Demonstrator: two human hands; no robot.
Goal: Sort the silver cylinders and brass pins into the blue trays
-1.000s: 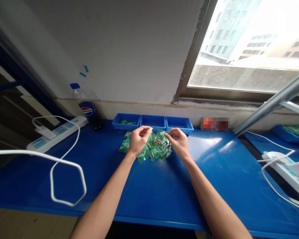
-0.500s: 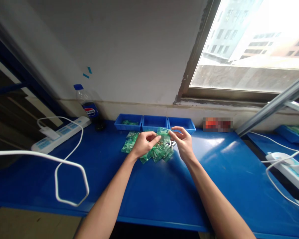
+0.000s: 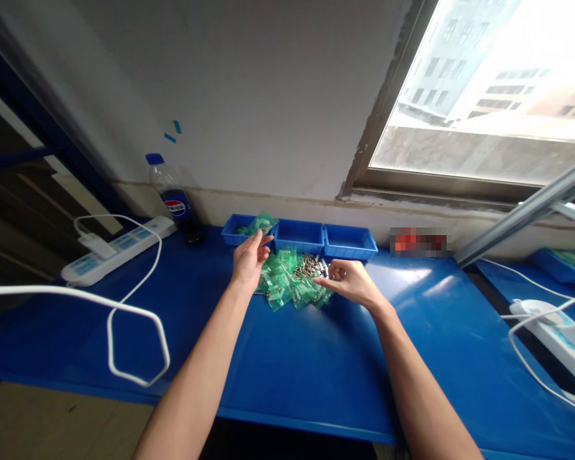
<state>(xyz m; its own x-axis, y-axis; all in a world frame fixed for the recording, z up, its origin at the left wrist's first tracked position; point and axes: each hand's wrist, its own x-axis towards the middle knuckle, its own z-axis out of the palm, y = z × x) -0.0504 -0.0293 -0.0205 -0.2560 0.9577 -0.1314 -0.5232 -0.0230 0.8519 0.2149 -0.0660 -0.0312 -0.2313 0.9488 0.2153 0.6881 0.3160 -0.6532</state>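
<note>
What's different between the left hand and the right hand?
The left hand pinches a green bag; whether the right hand holds anything is hard to see. The left hand is by the left tray, while the right hand is at the right side of the pile. The left hand points away from the person; the right hand points leftward across the pile. Both are bare.

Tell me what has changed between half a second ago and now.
The left hand has carried a green packet leftward and away from the person, to the left blue tray. The right hand has let go of it and lowered toward the pile. The bottle and trays stayed put.
</note>
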